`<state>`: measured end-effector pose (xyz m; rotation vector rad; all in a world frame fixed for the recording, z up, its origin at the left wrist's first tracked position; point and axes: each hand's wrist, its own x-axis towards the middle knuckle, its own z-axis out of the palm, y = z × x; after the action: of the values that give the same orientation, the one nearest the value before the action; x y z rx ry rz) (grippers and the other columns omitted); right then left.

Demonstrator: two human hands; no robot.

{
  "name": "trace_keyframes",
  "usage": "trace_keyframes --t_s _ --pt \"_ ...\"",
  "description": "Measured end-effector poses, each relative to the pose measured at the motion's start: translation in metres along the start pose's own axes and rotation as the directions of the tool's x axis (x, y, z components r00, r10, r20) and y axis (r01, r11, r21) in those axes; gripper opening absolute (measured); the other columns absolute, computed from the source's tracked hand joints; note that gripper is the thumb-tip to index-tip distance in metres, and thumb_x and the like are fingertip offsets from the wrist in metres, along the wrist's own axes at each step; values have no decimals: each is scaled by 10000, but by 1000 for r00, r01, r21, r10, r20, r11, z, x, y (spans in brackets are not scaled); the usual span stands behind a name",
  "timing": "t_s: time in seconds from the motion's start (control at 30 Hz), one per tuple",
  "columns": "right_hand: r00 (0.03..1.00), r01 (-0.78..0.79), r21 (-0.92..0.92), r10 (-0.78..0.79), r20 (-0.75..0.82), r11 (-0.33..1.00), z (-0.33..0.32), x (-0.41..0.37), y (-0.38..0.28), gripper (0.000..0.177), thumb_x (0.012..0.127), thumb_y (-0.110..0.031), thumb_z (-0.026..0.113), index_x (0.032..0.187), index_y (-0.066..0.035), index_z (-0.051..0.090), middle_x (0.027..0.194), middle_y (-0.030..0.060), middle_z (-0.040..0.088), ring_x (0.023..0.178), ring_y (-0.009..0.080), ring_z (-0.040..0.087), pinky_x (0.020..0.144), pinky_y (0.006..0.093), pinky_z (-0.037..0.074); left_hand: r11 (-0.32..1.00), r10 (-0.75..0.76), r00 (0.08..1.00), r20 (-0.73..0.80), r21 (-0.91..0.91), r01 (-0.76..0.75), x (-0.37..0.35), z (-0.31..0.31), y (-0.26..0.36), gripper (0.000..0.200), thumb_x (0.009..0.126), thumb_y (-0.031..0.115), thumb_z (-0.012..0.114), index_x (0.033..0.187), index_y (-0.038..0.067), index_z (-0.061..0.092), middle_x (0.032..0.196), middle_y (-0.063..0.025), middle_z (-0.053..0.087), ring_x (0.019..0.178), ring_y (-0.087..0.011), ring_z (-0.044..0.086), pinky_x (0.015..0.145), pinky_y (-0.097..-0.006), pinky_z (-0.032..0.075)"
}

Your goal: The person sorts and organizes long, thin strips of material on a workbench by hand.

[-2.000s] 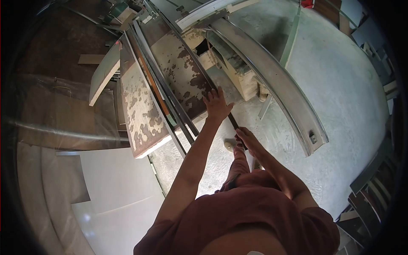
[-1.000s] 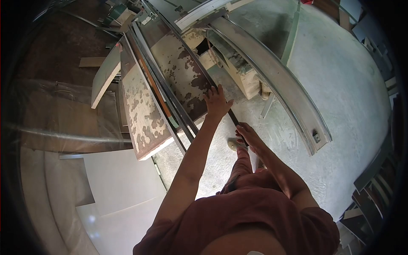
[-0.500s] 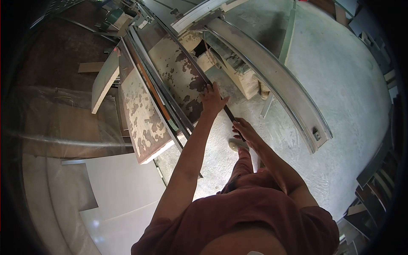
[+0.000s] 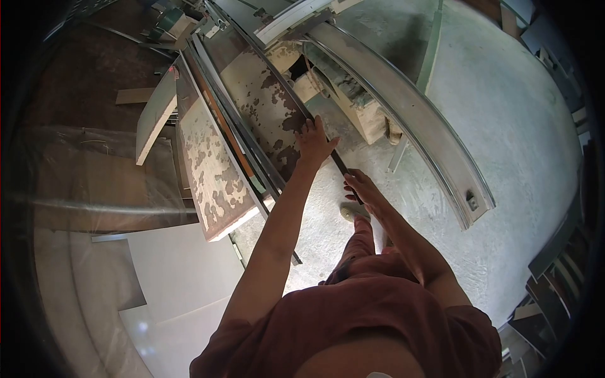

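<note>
The left hand [image 4: 313,142] rests with fingers spread on the dark metal strip [image 4: 337,162], which runs along the edge of the patchy panel [image 4: 265,94] above the concrete floor [image 4: 504,126]; the right hand [image 4: 360,188] curls closed around the strip's lower end.

Single head-worn view — wide fisheye, tilted steeply down at concrete floor [image 4: 517,126], close in.
</note>
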<state>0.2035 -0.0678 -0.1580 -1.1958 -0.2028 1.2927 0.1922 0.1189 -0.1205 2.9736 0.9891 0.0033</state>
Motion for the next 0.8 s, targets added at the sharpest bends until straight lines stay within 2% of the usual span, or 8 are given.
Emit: trace_keyframes --t_s 0.27,0.33,0.8 --pt "1000 8 22 -8 -9 1000 2 8 -1 450 857 -330 540 1200 -60 431 988 70 512 918 173 513 735 324 476 999 -28 998 58 35 26 5 -10 1 811 757 501 565 1312 29 208 1321 -262 305 1224 -383 323 986 -553 246" --pt "1000 9 27 -9 -6 1000 2 10 -2 451 857 -331 541 1200 -60 431 990 71 512 925 177 516 738 326 476 1000 -3 999 35 24 2 7 -6 -2 859 743 517 576 1326 19 187 1308 -285 307 1204 -383 338 973 -568 230" --pt "1000 23 23 -23 -12 999 5 18 -8 446 858 -330 539 1199 -60 440 1000 77 512 944 200 518 751 335 471 1000 3 1000 -6 20 -3 18 -1 -10 835 732 501 592 1307 17 228 1291 -283 335 1182 -388 365 969 -551 260"
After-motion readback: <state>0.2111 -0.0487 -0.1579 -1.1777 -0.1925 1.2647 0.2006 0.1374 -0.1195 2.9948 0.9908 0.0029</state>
